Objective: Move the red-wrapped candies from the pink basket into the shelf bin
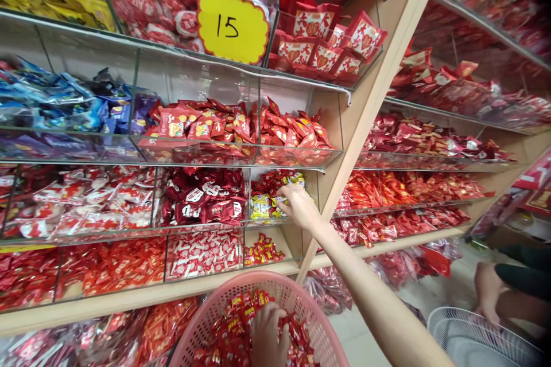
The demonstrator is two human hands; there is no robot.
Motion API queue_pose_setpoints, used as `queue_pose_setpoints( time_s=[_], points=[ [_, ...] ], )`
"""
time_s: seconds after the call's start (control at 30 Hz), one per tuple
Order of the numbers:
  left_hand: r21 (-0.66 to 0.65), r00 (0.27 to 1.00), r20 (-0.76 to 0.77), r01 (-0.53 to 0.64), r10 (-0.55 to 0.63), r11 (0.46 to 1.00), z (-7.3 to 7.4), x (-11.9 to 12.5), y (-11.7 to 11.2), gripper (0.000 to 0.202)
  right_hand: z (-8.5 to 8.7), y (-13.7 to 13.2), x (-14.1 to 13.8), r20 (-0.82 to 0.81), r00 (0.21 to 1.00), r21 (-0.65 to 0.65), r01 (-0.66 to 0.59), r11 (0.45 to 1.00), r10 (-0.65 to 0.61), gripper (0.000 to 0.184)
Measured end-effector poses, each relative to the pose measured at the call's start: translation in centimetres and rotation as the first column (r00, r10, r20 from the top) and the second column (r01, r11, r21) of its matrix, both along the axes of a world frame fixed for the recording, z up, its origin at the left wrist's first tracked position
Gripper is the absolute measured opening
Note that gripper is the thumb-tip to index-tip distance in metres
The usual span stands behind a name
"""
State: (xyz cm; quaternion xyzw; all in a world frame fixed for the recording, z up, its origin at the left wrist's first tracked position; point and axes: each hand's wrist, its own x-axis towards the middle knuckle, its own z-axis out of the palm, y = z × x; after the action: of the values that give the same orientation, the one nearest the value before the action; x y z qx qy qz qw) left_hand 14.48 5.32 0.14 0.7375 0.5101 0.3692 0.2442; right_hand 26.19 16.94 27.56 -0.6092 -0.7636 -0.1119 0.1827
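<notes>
My left hand (269, 330) is down in a pink perforated plastic basket (321, 315), over red-and-yellow wrapped candies (235, 341). Its thumb stands apart from the bent fingers, whose tips are hidden, so whether it grips any candy cannot be told. Stretched to the shelf, my right hand (298, 205) is at a small glass compartment of yellow-and-white wrapped candies (260, 206) and red ones. The fingers of this hand are apart and reach over the candies, with nothing visible in them. In the compartment below lie a few red-and-yellow candies (264, 251).
Glass-fronted shelves hold red, blue and yellow packets; a yellow price sign (232, 26) reads 15. A slanted wooden post (357, 120) divides the shelving. Bagged sweets (163, 327) lie beneath. At right, another person's foot (488, 289) is beside a white mesh basket (477, 338).
</notes>
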Motion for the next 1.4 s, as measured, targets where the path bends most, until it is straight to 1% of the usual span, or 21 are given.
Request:
queue_pose_setpoints(
  time_s=[0.07, 0.13, 0.27, 0.33, 0.43, 0.57, 0.73, 0.83, 0.97, 1.07, 1.17, 1.27, 1.4],
  points=[
    [0.036, 0.999, 0.032, -0.037, 0.036, 0.999, -0.1, 0.0, 0.0, 0.018, 1.0, 2.5, -1.4, 0.177, 0.981, -0.074, 0.097, 0.993, -0.082, 0.031],
    [0.055, 0.997, 0.057, -0.062, 0.059, 0.997, 0.0, -0.1, 0.1, 0.018, 1.1, 4.5, -2.7, 0.249, 0.959, -0.136, 0.169, 0.976, -0.131, 0.035],
    [0.094, 0.991, 0.095, -0.102, 0.093, 0.990, 0.2, -0.7, 0.3, 0.019, 0.1, 6.9, -4.4, 0.270, 0.941, -0.224, 0.269, 0.937, -0.205, 0.029],
    [0.104, 0.990, 0.105, -0.108, 0.097, 0.989, 0.3, -1.0, 0.4, 0.019, -0.4, 7.5, -4.8, 0.269, 0.934, -0.237, 0.302, 0.923, -0.236, 0.029],
    [0.089, 0.988, 0.110, -0.117, 0.107, 0.989, 0.4, -1.4, 0.4, 0.020, -0.8, 7.6, -5.2, 0.250, 0.933, -0.228, 0.318, 0.920, -0.260, 0.029],
    [0.067, 0.986, 0.121, -0.123, 0.114, 0.990, 0.5, -1.5, 0.4, 0.021, -0.4, 7.0, -4.8, 0.190, 0.948, -0.212, 0.293, 0.932, -0.255, 0.027],
    [0.048, 0.984, 0.144, -0.113, 0.105, 0.992, 1.2, -1.6, 0.6, 0.021, 0.3, 6.5, -2.9, 0.049, 0.974, -0.214, 0.226, 0.950, -0.221, 0.022],
    [0.043, 0.979, 0.178, -0.112, 0.103, 0.993, 2.4, -1.6, 0.7, 0.022, 0.2, 6.8, -1.6, -0.069, 0.978, -0.197, 0.178, 0.964, -0.195, 0.021],
    [0.047, 0.970, 0.232, -0.081, 0.068, 0.996, 4.7, -1.7, 0.8, 0.024, -0.5, 7.6, 0.1, -0.270, 0.949, -0.165, 0.119, 0.979, -0.161, 0.018],
    [0.026, 0.964, 0.263, -0.041, 0.033, 0.999, 6.3, -1.8, 0.8, 0.023, -0.9, 8.1, 1.3, -0.444, 0.887, -0.139, 0.072, 0.988, -0.128, 0.015],
    [0.008, 0.962, 0.274, -0.018, 0.015, 1.000, 7.3, -1.8, 0.8, 0.023, -1.3, 8.3, 2.1, -0.615, 0.784, -0.102, 0.031, 0.994, -0.088, 0.020],
    [0.018, 0.962, 0.274, -0.002, -0.003, 1.000, 7.5, -1.6, 0.9, 0.025, -1.5, 8.3, 2.5, -0.762, 0.646, -0.072, -0.002, 0.997, -0.054, 0.024],
    [0.044, 0.967, 0.254, 0.006, -0.017, 0.999, 7.2, -1.4, 0.9, 0.026, -1.7, 8.3, 2.6, -0.904, 0.426, -0.044, -0.032, 0.999, -0.027, 0.028]
  ],
)
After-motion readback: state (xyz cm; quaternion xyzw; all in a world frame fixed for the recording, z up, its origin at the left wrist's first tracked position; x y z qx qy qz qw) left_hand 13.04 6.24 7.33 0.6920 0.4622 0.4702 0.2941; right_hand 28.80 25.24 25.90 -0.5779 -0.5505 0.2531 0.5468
